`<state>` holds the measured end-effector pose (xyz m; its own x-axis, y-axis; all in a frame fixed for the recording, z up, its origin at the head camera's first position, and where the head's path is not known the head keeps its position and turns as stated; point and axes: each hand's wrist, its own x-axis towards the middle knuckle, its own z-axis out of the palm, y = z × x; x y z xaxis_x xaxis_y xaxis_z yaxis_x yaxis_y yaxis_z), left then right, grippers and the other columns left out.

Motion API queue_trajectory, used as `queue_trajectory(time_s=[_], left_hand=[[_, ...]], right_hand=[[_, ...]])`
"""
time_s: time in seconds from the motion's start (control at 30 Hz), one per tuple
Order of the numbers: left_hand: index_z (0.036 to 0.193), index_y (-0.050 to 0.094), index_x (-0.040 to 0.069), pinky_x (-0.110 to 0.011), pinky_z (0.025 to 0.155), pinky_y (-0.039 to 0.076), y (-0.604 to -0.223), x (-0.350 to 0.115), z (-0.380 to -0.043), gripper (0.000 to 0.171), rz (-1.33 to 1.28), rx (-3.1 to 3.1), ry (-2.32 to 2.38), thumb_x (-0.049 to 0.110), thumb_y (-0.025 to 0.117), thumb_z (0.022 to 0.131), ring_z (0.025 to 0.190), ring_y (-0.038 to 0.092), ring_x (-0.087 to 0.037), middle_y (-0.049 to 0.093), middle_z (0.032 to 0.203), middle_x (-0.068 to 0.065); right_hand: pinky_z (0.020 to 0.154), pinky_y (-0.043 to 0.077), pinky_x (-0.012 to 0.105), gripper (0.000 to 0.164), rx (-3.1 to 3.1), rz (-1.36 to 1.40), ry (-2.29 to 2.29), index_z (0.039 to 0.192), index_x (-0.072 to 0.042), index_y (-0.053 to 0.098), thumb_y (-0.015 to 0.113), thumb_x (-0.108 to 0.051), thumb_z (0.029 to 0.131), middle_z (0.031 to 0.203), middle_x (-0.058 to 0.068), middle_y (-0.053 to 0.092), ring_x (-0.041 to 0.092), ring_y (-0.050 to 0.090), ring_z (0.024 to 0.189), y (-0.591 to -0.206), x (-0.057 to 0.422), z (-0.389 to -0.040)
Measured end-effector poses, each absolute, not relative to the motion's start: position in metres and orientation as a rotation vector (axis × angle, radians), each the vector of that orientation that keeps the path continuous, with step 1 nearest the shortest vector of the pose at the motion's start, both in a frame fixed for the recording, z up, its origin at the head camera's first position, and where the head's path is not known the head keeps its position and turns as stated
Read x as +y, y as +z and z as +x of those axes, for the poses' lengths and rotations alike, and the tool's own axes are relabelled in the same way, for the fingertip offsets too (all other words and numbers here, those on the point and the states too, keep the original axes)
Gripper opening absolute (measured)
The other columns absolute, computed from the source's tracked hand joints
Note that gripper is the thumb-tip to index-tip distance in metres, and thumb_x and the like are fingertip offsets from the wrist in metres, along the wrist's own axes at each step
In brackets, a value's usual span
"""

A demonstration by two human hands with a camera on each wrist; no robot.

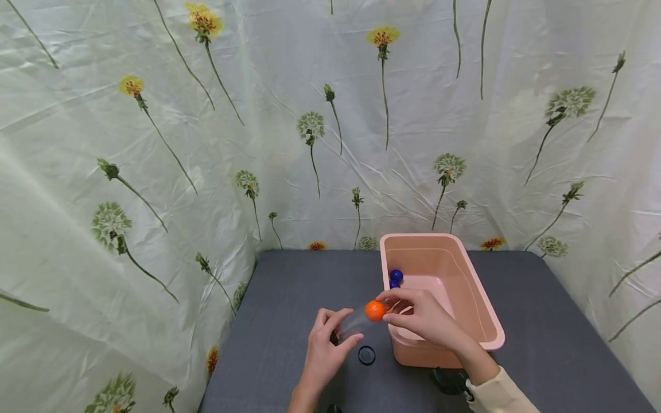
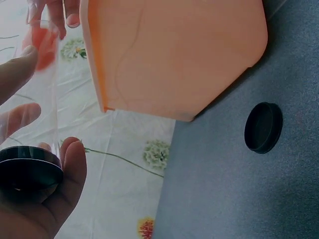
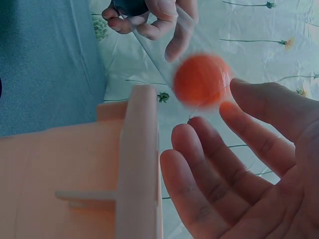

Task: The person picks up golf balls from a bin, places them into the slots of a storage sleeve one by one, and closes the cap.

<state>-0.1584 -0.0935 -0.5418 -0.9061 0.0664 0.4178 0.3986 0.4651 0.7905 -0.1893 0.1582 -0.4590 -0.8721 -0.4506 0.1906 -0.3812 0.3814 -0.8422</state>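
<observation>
Near the base of a clear tube (image 1: 353,324), my left hand (image 1: 324,347) grips it with thumb and fingers on either side. A black cap (image 2: 31,167) closes the tube's lower end, seen in the left wrist view. An orange ball (image 1: 375,311) is at the other end, apparently just inside the mouth; it looks blurred in the right wrist view. My right hand (image 1: 424,319) is at that mouth, thumb and fingertips beside the rim, its fingers spread and loosely bent in the right wrist view. A loose black cap (image 1: 366,355) lies on the table below the tube.
A pink bin (image 1: 477,287) stands right of the tube, partly under my right hand and forearm. Blue balls (image 1: 396,276) lie inside along its left wall. The dark grey table (image 1: 294,298) meets a flower-patterned curtain (image 1: 279,115) behind and at the left.
</observation>
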Motion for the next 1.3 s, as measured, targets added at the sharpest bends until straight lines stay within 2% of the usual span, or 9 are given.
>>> queue_trajectory(time_s=[0.1, 0.33, 0.57, 0.8, 1.03, 1.3], left_hand=[[0.124, 0.067, 0.036, -0.024, 0.064, 0.045, -0.541, -0.094, -0.158, 0.049, -0.403, -2.394, -1.411, 0.051, 0.080, 0.079, 0.076, 0.049, -0.012, 0.045, 0.097, 0.003], [0.126, 0.068, 0.028, -0.026, 0.070, 0.049, -0.540, -0.094, -0.158, 0.052, -0.378, -2.426, -1.440, 0.049, 0.081, 0.080, 0.086, 0.052, -0.013, 0.046, 0.101, 0.007], [0.126, 0.067, 0.034, -0.027, 0.072, 0.049, -0.537, -0.093, -0.159, 0.050, -0.353, -2.434, -1.469, 0.047, 0.083, 0.080, 0.087, 0.053, -0.014, 0.047, 0.102, 0.006], [0.126, 0.068, 0.031, -0.027, 0.074, 0.052, -0.539, -0.093, -0.161, 0.051, -0.315, -2.415, -1.526, 0.039, 0.086, 0.079, 0.090, 0.053, -0.016, 0.047, 0.105, 0.005], [0.128, 0.064, 0.035, -0.027, 0.075, 0.053, -0.539, -0.093, -0.160, 0.058, -0.246, -2.399, -1.538, 0.032, 0.090, 0.076, 0.091, 0.056, -0.015, 0.050, 0.106, 0.005], [0.124, 0.068, 0.028, -0.027, 0.076, 0.054, -0.538, -0.092, -0.157, 0.051, -0.200, -2.423, -1.554, 0.039, 0.087, 0.078, 0.093, 0.056, -0.017, 0.049, 0.107, 0.004]], right_hand=[[0.080, 0.056, 0.032, 0.026, 2.550, -0.767, -1.519, 0.116, -0.027, 0.072, 0.077, -0.030, 0.091, 0.104, -0.009, 0.070, 0.015, 0.067, 0.090, -0.460, 0.159, -0.189], [0.082, 0.056, 0.036, 0.027, 2.536, -0.784, -1.533, 0.119, -0.018, 0.072, 0.075, -0.023, 0.093, 0.109, 0.002, 0.071, 0.016, 0.067, 0.092, -0.462, 0.162, -0.190], [0.080, 0.056, 0.033, 0.026, 2.565, -0.768, -1.507, 0.118, -0.022, 0.072, 0.076, -0.024, 0.092, 0.105, -0.001, 0.070, 0.016, 0.067, 0.091, -0.456, 0.166, -0.194], [0.078, 0.056, 0.030, 0.025, 2.650, -0.857, -1.471, 0.115, -0.026, 0.072, 0.077, -0.021, 0.091, 0.104, -0.002, 0.071, 0.015, 0.067, 0.090, -0.447, 0.174, -0.205], [0.079, 0.056, 0.033, 0.026, 2.698, -0.872, -1.398, 0.117, -0.020, 0.072, 0.076, -0.028, 0.092, 0.104, -0.007, 0.070, 0.015, 0.067, 0.090, -0.435, 0.181, -0.218], [0.079, 0.056, 0.037, 0.025, 2.753, -0.881, -1.304, 0.116, -0.025, 0.071, 0.075, -0.020, 0.092, 0.103, -0.009, 0.070, 0.014, 0.067, 0.091, -0.425, 0.190, -0.233]])
